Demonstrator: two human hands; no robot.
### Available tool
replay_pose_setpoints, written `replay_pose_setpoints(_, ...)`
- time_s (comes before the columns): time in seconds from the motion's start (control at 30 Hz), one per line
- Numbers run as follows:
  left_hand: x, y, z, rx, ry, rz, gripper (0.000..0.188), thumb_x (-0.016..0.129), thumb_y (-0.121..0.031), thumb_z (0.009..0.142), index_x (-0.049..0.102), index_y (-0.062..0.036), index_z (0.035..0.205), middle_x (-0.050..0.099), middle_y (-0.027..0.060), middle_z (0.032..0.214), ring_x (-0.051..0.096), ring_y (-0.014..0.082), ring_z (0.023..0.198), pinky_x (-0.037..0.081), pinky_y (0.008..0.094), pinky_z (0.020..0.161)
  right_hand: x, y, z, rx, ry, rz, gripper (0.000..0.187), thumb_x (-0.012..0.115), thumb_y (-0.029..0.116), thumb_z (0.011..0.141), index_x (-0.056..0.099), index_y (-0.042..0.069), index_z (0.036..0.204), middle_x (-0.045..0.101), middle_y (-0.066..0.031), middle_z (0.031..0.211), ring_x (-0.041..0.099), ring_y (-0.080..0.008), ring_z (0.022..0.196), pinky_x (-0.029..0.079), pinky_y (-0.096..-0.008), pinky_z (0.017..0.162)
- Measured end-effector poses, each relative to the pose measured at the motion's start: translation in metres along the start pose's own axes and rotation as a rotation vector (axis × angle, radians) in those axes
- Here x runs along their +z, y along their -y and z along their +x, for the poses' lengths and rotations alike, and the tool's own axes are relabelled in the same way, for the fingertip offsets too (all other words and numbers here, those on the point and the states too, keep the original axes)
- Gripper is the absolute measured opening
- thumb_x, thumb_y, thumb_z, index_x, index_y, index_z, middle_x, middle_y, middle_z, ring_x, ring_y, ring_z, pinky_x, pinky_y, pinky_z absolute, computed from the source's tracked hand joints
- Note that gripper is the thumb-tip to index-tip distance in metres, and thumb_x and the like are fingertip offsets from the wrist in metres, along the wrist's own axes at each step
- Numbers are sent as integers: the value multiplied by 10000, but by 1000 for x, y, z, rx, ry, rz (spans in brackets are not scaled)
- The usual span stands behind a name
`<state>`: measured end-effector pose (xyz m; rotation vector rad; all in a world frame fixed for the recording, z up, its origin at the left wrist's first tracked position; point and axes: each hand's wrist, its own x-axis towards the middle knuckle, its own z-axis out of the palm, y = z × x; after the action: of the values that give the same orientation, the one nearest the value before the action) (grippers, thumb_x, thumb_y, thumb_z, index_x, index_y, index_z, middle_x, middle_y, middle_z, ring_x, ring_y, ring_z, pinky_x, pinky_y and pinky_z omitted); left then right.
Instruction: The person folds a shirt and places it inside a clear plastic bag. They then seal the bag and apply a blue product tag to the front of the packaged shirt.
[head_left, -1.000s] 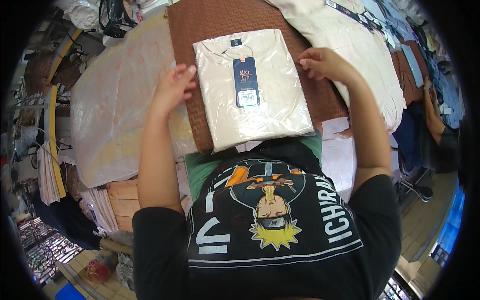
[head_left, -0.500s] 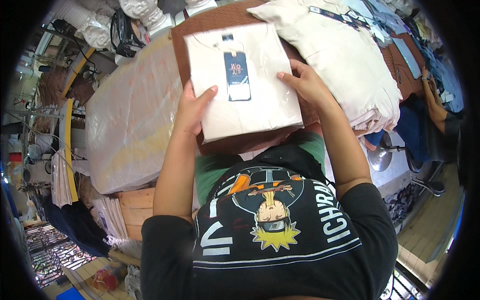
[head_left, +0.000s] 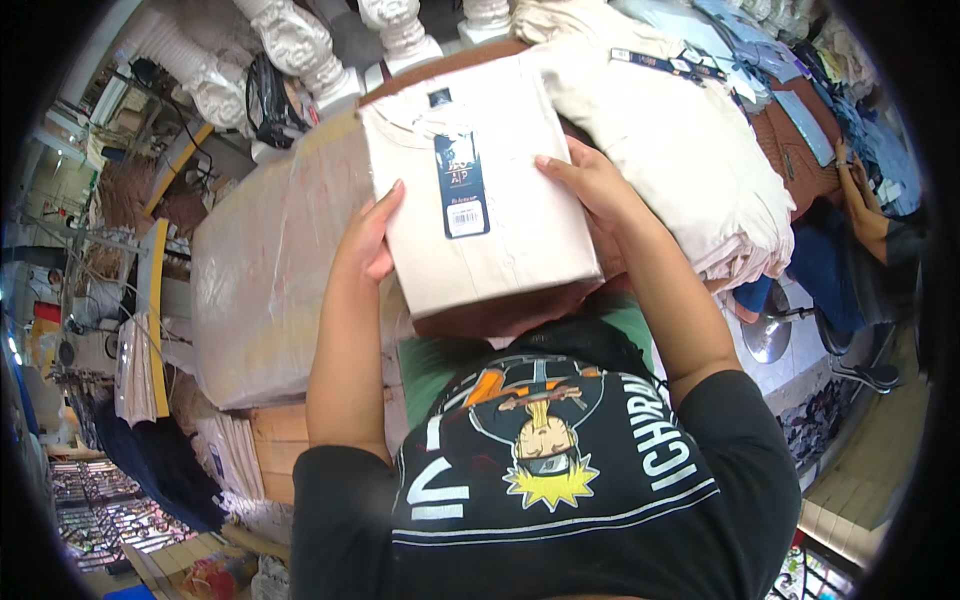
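Note:
A folded cream shirt point(head_left: 530, 225) in a clear plastic bag lies flat between my two hands, above a surface with a brown cover. A dark blue hang tag point(head_left: 457, 180) with a white label shows on its front, and a small dark label sits at the neck. My left hand point(head_left: 368, 235) grips the left edge, thumb along the side. At the right edge my right hand point(head_left: 590, 185) holds on, thumb on top and fingers underneath, partly hidden.
A heap of cream garments point(head_left: 680, 160) with a dark tag strip point(head_left: 665, 64) on it lies to the right. To the left stands a large plastic-wrapped block point(head_left: 285, 260). White ornate balusters point(head_left: 400, 30) line the back. At far right, another person's arm point(head_left: 868, 215) reaches toward blue garments point(head_left: 885, 150).
The bagged shirt is tilted more, its near edge slightly lower, and the glare on the tag has shifted. Both hands keep their hold. The whole view has shifted a little.

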<state>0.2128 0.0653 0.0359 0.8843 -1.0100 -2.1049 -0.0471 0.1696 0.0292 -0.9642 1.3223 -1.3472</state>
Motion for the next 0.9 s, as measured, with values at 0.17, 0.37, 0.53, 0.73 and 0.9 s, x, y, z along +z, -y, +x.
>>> replay_pose_setpoints(0.17,-50,44,12,-143,-65,11,418,554,-148,929,426,47,1276,558,168,1208,552,252,1125,455,395,968,-11,-50,6,199,-19,-128,451,600,113,856,491,-25,1271,636,-128,1080,616,-177,932,480,-296,821)
replay_pose_setpoints(0.37,-50,48,8,-107,-92,152,417,586,-147,908,445,26,1259,578,139,1158,589,234,1041,495,388,897,-13,-41,-3,222,-51,-144,444,581,177,886,500,14,1291,639,-106,1084,601,-164,947,465,-322,809)
replay_pose_setpoints(0.53,-55,48,15,-133,-168,262,491,633,-185,882,431,1,1289,598,128,1129,604,223,995,512,385,834,-18,-43,4,306,-20,-199,407,579,203,890,534,13,1247,658,-43,1015,614,-109,875,473,-271,799)
replay_pose_setpoints(0.73,-52,22,24,-18,-308,800,501,651,-239,862,478,-44,1290,611,107,1162,596,223,1028,475,426,866,-21,-32,-3,346,0,-306,373,596,227,887,573,11,1191,664,-48,962,610,-104,792,492,-251,687)
replay_pose_setpoints(0.9,-73,-29,95,568,-141,1589,365,646,-216,840,609,-106,1186,628,108,1167,597,253,1058,463,375,890,-23,-29,8,320,-39,-406,398,644,221,858,577,-14,1172,667,-59,903,601,-103,698,498,-242,596)
